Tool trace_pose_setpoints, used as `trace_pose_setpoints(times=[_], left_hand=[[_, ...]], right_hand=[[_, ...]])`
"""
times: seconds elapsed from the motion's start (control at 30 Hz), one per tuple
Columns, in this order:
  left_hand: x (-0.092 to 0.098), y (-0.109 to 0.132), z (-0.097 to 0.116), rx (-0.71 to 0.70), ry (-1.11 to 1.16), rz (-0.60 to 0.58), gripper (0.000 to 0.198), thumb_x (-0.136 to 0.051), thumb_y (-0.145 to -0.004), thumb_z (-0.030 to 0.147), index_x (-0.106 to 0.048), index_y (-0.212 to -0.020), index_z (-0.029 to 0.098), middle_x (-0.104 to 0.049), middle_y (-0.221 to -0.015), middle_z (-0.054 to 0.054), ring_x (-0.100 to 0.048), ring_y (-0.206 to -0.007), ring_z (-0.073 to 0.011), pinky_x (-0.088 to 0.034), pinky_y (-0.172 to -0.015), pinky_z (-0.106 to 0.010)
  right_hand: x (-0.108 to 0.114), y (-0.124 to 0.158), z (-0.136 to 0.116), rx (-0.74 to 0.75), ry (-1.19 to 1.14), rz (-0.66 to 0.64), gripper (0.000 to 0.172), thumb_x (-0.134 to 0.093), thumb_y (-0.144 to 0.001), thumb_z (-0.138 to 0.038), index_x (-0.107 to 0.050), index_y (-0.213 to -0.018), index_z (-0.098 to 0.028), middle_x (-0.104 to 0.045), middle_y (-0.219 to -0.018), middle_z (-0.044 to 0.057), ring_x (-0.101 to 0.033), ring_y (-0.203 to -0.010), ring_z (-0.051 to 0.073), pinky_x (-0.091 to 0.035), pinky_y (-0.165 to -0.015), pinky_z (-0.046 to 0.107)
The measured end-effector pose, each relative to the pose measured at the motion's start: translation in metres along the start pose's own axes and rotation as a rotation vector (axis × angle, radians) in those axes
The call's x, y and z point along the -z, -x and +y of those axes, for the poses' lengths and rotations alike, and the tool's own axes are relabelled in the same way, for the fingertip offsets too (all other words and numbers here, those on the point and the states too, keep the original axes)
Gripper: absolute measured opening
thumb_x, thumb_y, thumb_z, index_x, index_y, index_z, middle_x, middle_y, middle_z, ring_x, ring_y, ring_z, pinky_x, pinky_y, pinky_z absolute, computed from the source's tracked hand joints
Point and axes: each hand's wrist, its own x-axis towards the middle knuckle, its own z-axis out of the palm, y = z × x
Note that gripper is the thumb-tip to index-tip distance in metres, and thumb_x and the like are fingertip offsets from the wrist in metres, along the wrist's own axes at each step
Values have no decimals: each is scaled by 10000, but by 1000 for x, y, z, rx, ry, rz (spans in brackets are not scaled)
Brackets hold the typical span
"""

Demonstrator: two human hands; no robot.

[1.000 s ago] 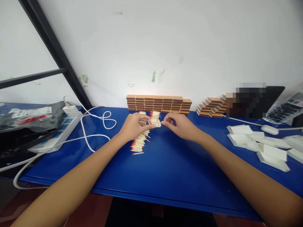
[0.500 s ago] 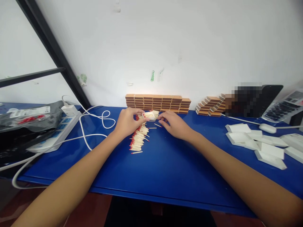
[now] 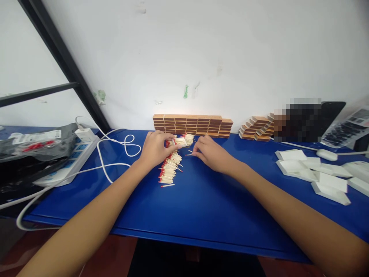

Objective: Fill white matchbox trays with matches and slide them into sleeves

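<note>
Between thumb and fingers, my left hand (image 3: 157,148) holds a small white matchbox tray (image 3: 180,143) with matches in it, over the back of a long pile of red-tipped matches (image 3: 168,169). To its right, my right hand (image 3: 211,154) is closed in a pinch on a match (image 3: 189,154), just above the blue table. More matches (image 3: 188,138) lie heaped behind the tray. One loose match (image 3: 167,186) lies at the pile's near end.
Stacked matchbox sleeves (image 3: 191,125) line the wall, with a slanted stack (image 3: 255,127) farther right. White empty trays (image 3: 314,169) lie on the right. At left are a power strip (image 3: 67,161), white cables (image 3: 100,165) and a grey plastic bag (image 3: 54,144). A dark phone (image 3: 331,119) leans at the back right.
My right hand's fingers have closed on a match that lay loose on the table. My left hand keeps the tray in almost the same place, tipped slightly differently.
</note>
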Motion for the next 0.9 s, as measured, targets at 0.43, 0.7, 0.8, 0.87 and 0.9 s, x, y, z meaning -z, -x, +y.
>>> trace_pose_setpoints(times=[0.43, 0.7, 0.8, 0.87, 0.9], left_hand=[[-8, 5, 12, -111, 39, -82, 326, -890, -853, 478, -800, -1055, 239, -796, -1012, -37, -715, -1008, -269, -473, -955, -435], [5, -2, -5, 18, 1, 70, 305, -838, -900, 505, -791, -1026, 231, -814, -1024, -41, -745, -992, -292, -519, -924, -452], [6, -2, -6, 13, 8, 74, 299, -826, -911, 506, -790, -1021, 230, -815, -1022, -39, -752, -985, -288, -522, -917, -448], [5, -1, -5, 9, 3, 65, 293, -842, -899, 491, -790, -1028, 233, -814, -1023, -37, -744, -987, -291, -520, -911, -447], [4, -1, -5, 8, -2, 58, 290, -853, -891, 483, -790, -1028, 236, -814, -1026, -35, -740, -991, -293, -517, -913, -448]], right_hand=[[-1, -6, -5, 32, -15, 237, 180, -498, -1063, -254, -654, -989, -202, -641, -1021, 132, -552, -1000, 309, -477, -902, 467], [-6, -4, 26, 149, -218, -19, 384, -433, -972, -64, -739, -1135, -229, -644, -1136, 126, -581, -1072, 274, -492, -961, 452], [-9, -5, 31, 124, -201, -50, 270, -507, -985, -118, -733, -1090, -221, -633, -1126, 127, -562, -1092, 283, -473, -990, 457], [-10, -7, 34, 72, -181, -52, 141, -596, -979, -188, -723, -1034, -219, -622, -1095, 124, -548, -1089, 293, -467, -989, 458], [-11, -7, 36, 41, -171, -49, 92, -629, -974, -221, -717, -1002, -219, -618, -1079, 122, -544, -1083, 297, -465, -983, 457]])
